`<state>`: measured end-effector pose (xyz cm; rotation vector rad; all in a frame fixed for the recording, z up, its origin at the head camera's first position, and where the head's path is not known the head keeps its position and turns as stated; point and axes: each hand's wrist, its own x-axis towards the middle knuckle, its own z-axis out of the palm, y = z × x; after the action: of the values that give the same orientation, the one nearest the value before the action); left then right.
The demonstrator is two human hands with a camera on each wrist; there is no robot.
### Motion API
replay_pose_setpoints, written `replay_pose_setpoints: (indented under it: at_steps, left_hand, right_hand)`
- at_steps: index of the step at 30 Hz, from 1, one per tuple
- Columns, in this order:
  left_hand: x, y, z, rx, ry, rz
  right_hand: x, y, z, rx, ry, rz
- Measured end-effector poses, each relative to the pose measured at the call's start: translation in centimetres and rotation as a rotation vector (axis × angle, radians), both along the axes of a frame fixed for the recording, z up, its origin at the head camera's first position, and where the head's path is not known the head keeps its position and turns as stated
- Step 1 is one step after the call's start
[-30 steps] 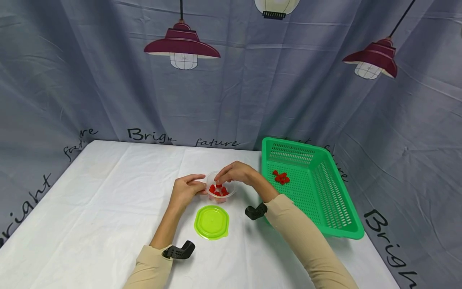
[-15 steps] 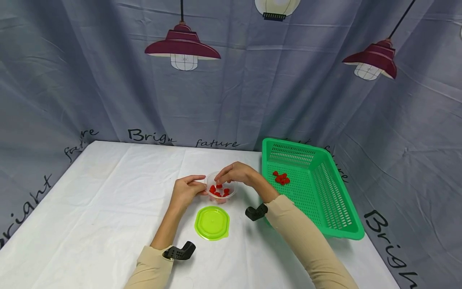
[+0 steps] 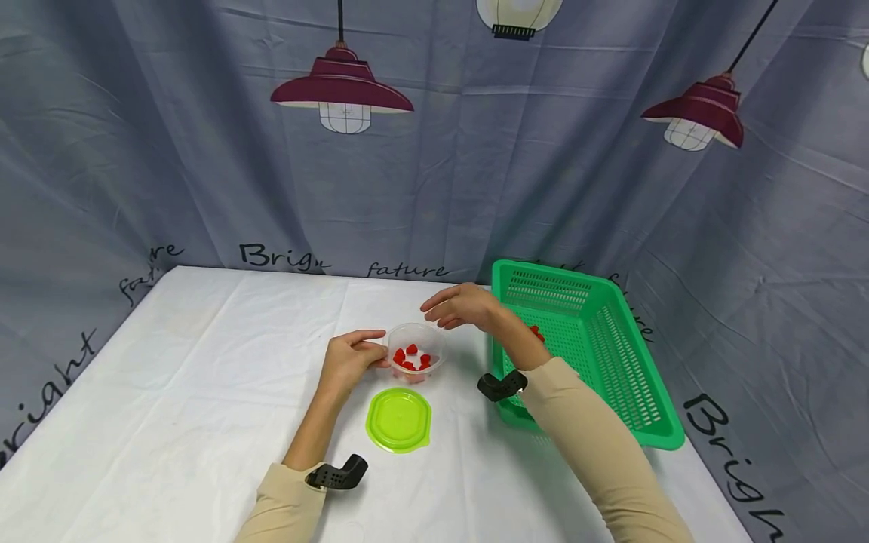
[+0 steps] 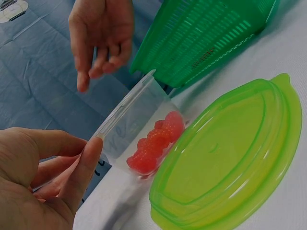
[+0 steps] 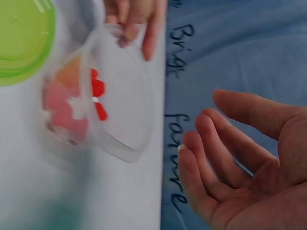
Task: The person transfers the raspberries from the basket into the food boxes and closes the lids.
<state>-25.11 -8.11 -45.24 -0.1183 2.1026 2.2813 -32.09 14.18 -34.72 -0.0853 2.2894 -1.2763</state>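
Observation:
A clear plastic container [image 3: 434,348] stands on the white table with several red berry-like fruits [image 4: 156,146] at its bottom, perhaps raspberries or strawberries. My left hand [image 3: 349,360] holds its rim from the left with thumb and index finger. Past the container's far right side hovers my right hand [image 3: 465,305], fingers loosely spread and nothing in them; its bare palm shows in the right wrist view. A lime-green lid [image 3: 399,420] lies flat just in front of the container.
A green perforated basket [image 3: 611,362] stands on the right of the table. A few red fruits [image 3: 536,332] inside it are partly hidden by my right forearm. Behind the table hangs a grey-blue curtain [image 3: 434,188] with printed lamps and lettering.
My right hand has lifted out of the container and moved up and right towards the basket, its fingers now empty. My left hand has stayed at the rim.

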Motion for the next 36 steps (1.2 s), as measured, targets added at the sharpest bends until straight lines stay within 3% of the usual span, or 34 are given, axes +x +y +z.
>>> replay_pose_setpoints:
  at_steps: [9,15,28,36]
  left_hand:
    - [0.1,0.1,0.0,-0.003,-0.001,0.006]
    - [0.1,0.1,-0.1,-0.005,-0.003,0.004]
    - [0.2,0.1,-0.1,0.000,-0.007,-0.003]
    - [0.0,-0.2,-0.1,-0.009,-0.007,-0.004]
  right_hand:
    - [0.3,4.3,2.9,-0.024,0.086,-0.101]
    - [0.8,8.0,3.5,-0.044,0.132,-0.167]
    - [1.0,14.3,1.7,-0.052,0.216,-0.139]
    - [0.3,16.9,-0.2,0.011,0.259,-0.166]
